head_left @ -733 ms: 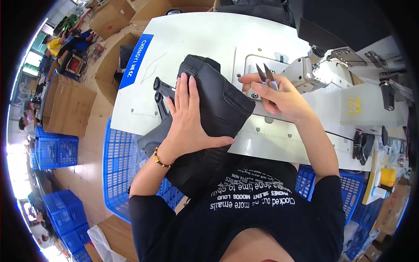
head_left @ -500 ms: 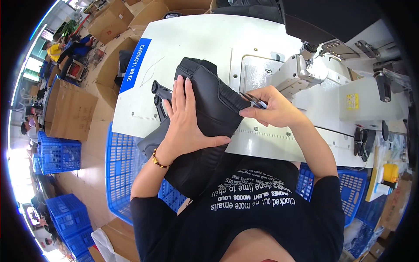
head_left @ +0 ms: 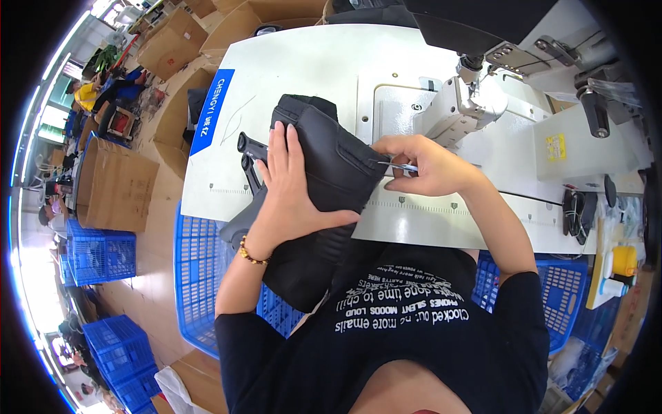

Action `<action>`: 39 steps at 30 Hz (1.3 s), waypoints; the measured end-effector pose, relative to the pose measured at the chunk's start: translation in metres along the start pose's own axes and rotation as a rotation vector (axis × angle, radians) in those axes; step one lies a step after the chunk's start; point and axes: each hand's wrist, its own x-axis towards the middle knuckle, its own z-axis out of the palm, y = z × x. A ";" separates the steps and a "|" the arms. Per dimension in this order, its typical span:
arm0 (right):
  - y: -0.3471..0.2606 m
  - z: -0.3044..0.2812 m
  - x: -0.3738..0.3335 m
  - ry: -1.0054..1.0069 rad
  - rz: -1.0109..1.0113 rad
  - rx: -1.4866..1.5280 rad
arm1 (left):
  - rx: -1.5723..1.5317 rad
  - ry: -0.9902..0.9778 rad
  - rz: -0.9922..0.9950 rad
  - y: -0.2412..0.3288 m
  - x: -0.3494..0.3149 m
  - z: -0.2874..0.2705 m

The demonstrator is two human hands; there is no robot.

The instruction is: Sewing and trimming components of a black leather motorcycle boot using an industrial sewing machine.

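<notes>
A black, padded, leather-like sewn piece [head_left: 323,155] with ribbed edging lies over the front of the white machine table and hangs down toward my lap. My left hand [head_left: 289,196] rests flat on it, fingers stretched out and thumb spread to the right. In my right hand [head_left: 431,165] is a pair of small thread snips [head_left: 402,166], their tips at the piece's right edge. Black plastic parts with round ends [head_left: 252,148] stick out left of my left hand. Whether they belong to the piece, I cannot tell.
The sewing machine head [head_left: 469,103] stands beyond my right hand on the white table [head_left: 289,55]. Blue baskets [head_left: 196,276] sit below the table's front edge. Open cardboard boxes [head_left: 183,117] are at the left, and a seated person in yellow [head_left: 86,96] is farther off.
The snips have swung to lie almost level, with their tips at the piece's right edge. My right-hand fingers have shifted around them. My left hand stays flat on the piece.
</notes>
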 end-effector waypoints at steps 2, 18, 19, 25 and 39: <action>0.006 0.004 0.001 -0.036 -0.002 0.068 | -0.034 0.011 0.003 -0.008 -0.005 -0.014; -0.013 0.022 0.028 0.407 0.025 0.234 | -0.691 -0.218 -0.185 -0.049 -0.168 -0.045; -0.013 0.023 0.029 0.454 -0.002 0.252 | -0.691 -0.218 -0.184 -0.046 -0.169 -0.039; -0.045 0.034 0.031 0.546 -0.090 0.247 | -0.853 0.089 -0.243 -0.023 -0.171 0.004; -0.072 0.000 0.021 0.153 0.032 0.032 | -1.159 0.814 -0.300 -0.005 -0.137 -0.009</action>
